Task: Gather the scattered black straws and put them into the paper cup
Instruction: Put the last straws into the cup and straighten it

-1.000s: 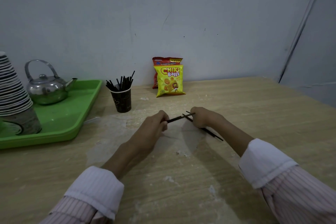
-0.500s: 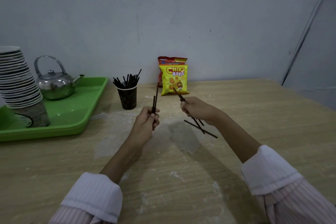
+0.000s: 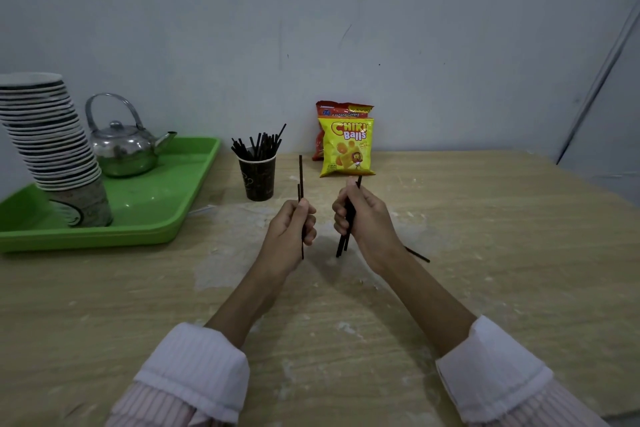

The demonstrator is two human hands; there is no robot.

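On the desk's (image 3: 485, 253) left side, a green tray (image 3: 156, 215) carries stacked cups (image 3: 52, 139) and a kettle (image 3: 124, 146). Centre: paper cup (image 3: 258, 178) filled with black straws (image 3: 259, 146). Left hand (image 3: 289, 229), fingers clamped on two upright straws (image 3: 300, 180); right hand (image 3: 363, 218), fingers clamped on several more (image 3: 346, 236). One loose straw (image 3: 419, 256) lies just behind the right wrist.

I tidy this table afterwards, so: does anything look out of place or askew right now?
Yes. One black straw lies loose on the table, partly hidden behind the right hand. The stack of paper cups on the green tray leans to one side. Pale, powdery smears mark the tabletop.
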